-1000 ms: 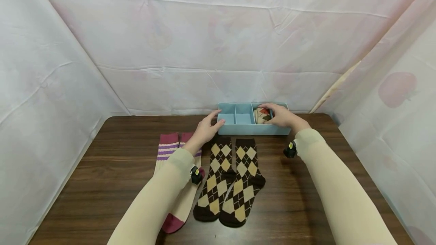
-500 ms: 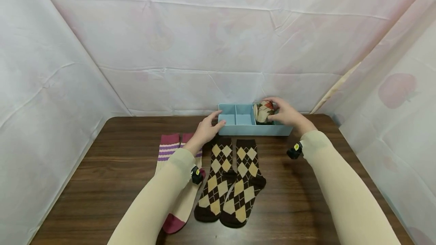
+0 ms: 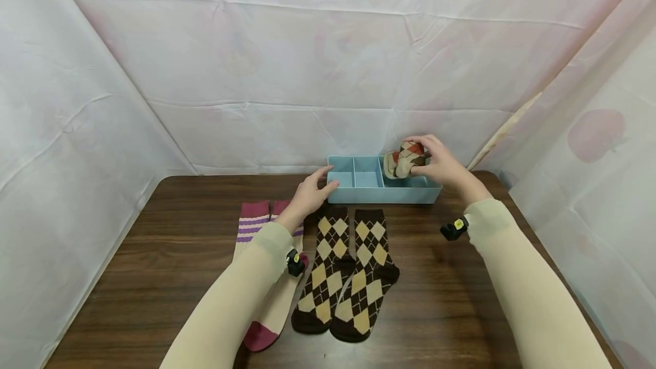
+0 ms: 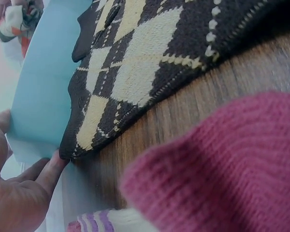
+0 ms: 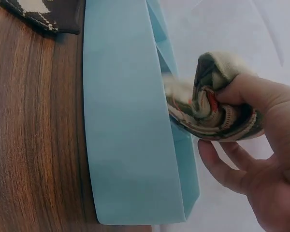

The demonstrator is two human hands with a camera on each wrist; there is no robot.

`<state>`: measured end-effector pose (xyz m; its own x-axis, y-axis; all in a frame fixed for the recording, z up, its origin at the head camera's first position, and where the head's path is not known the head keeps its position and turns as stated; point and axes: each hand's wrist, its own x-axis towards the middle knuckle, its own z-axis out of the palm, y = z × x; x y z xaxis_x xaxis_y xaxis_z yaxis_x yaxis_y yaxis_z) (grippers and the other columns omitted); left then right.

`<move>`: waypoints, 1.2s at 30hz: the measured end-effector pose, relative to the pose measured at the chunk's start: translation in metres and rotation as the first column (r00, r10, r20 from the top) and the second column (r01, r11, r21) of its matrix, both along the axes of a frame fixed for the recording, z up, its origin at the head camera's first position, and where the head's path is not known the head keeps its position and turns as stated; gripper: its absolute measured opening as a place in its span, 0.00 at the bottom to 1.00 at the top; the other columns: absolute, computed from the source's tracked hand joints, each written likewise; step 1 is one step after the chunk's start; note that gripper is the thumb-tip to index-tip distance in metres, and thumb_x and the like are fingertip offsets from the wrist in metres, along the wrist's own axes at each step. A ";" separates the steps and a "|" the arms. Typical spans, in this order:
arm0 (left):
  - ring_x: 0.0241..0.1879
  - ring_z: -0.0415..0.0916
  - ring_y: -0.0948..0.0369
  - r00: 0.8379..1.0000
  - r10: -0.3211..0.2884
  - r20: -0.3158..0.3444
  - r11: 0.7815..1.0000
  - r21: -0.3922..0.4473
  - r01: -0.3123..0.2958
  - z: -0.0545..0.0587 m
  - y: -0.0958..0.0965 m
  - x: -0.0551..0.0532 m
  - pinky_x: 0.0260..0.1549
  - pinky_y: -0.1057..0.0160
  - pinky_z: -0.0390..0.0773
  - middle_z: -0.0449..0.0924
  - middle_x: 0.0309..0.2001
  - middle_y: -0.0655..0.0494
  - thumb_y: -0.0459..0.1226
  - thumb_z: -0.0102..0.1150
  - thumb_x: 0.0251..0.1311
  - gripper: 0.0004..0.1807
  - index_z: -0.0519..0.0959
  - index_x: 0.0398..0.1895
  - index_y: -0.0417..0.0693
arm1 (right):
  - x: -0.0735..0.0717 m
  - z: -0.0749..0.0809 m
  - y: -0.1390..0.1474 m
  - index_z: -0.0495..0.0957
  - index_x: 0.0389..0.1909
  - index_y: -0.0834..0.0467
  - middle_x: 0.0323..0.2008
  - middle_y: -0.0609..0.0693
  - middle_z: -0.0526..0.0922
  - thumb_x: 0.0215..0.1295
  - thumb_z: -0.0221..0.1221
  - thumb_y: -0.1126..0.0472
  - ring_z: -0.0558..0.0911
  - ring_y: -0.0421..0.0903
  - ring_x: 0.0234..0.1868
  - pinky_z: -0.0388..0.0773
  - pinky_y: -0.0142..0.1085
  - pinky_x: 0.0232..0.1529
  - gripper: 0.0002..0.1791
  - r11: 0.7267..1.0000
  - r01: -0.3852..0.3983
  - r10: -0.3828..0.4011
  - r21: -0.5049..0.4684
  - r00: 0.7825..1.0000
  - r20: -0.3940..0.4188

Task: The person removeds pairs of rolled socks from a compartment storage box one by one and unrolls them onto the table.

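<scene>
A light blue divided box [image 3: 381,196] stands at the back of the table. My left hand [image 3: 309,195] touches its left end, thumb and fingers spread and fairly straight; the left wrist view shows the fingertips at the box's corner. Between the thumb and fingers of my right hand [image 3: 442,165] is a rolled pair of argyle socks [image 3: 411,154], cream, red and dark green. It is over the right part of the box, partly above the rim. In the right wrist view the roll [image 5: 227,108] has a loose part hanging toward a compartment. The two left compartments hold nothing.
Two brown argyle socks [image 3: 366,278] lie flat in front of the box. To their left are cream socks [image 3: 269,323] with maroon toes and cuffs, partly under my left forearm. Pale curtains [image 3: 287,135] enclose the wooden table [image 3: 154,278] at the back and sides.
My right hand has lifted the rolled socks up out of the right part of the box, moving slightly right, and the roll has loosened. My left hand has stayed at the box's left end.
</scene>
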<state>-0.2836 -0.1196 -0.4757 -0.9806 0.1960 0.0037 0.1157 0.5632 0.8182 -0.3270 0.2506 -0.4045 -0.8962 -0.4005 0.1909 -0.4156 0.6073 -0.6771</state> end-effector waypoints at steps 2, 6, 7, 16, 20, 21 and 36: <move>0.80 0.64 0.43 1.000 -0.004 0.002 1.000 -0.004 0.004 0.000 0.000 0.000 0.74 0.35 0.68 0.65 0.82 0.48 0.56 0.58 0.82 0.35 0.64 0.87 0.64 | 0.003 -0.001 0.001 0.70 0.79 0.58 0.69 0.65 0.68 0.68 0.71 0.74 0.71 0.63 0.63 0.71 0.61 0.62 0.40 1.000 0.009 -0.009 -0.010 1.000 -0.026; 0.79 0.65 0.43 1.000 -0.004 0.002 1.000 0.001 0.004 0.000 -0.002 0.000 0.73 0.35 0.69 0.67 0.81 0.46 0.56 0.58 0.82 0.36 0.63 0.87 0.63 | 0.012 -0.002 0.001 0.71 0.78 0.57 0.69 0.63 0.68 0.66 0.72 0.74 0.71 0.59 0.61 0.71 0.54 0.61 0.41 0.999 0.025 -0.027 -0.040 0.998 -0.063; 0.79 0.66 0.43 1.000 -0.002 0.000 1.000 0.001 0.002 0.000 -0.002 0.000 0.73 0.35 0.69 0.67 0.81 0.45 0.56 0.58 0.82 0.36 0.63 0.87 0.62 | 0.015 -0.002 0.001 0.72 0.78 0.56 0.69 0.62 0.68 0.65 0.73 0.74 0.72 0.58 0.60 0.72 0.52 0.59 0.41 0.998 0.030 -0.033 -0.046 0.997 -0.074; 0.75 0.71 0.42 0.994 0.033 -0.103 0.999 -0.027 -0.036 0.001 0.000 0.000 0.72 0.36 0.71 0.75 0.75 0.40 0.51 0.60 0.82 0.33 0.70 0.82 0.51 | 0.037 -0.008 0.000 0.72 0.79 0.53 0.74 0.67 0.63 0.63 0.74 0.75 0.72 0.63 0.63 0.84 0.43 0.40 0.44 0.999 -0.008 -0.004 -0.050 0.973 -0.229; 0.75 0.71 0.42 0.986 0.045 -0.159 0.997 -0.051 -0.054 0.003 0.001 0.001 0.73 0.38 0.70 0.76 0.74 0.41 0.49 0.61 0.82 0.30 0.73 0.80 0.47 | 0.045 -0.011 0.000 0.70 0.80 0.52 0.73 0.66 0.68 0.63 0.73 0.76 0.74 0.62 0.64 0.83 0.57 0.48 0.45 0.999 -0.028 0.018 -0.037 0.968 -0.250; 0.74 0.72 0.42 0.983 0.046 -0.176 0.997 -0.057 -0.056 0.003 0.002 0.002 0.73 0.38 0.70 0.76 0.73 0.41 0.49 0.61 0.82 0.30 0.73 0.79 0.46 | 0.047 -0.010 -0.001 0.70 0.80 0.52 0.73 0.65 0.69 0.63 0.73 0.77 0.75 0.62 0.63 0.82 0.58 0.49 0.46 0.999 -0.031 0.020 -0.039 0.968 -0.250; 0.54 0.82 0.45 0.905 -0.042 -0.423 0.999 0.001 0.047 0.029 0.032 0.030 0.53 0.45 0.82 0.82 0.62 0.44 0.42 0.63 0.78 0.24 0.77 0.73 0.45 | 0.094 -0.005 -0.013 0.71 0.79 0.53 0.76 0.54 0.69 0.57 0.70 0.84 0.73 0.42 0.64 0.76 0.29 0.49 0.49 0.952 -0.284 0.248 -0.116 0.934 -0.256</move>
<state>-0.2534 -0.0880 -0.4464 -0.8769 0.2365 0.4184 0.4766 0.5406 0.6933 -0.2329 0.2377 -0.4096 -0.6826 -0.5684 0.4593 -0.7063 0.3521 -0.6141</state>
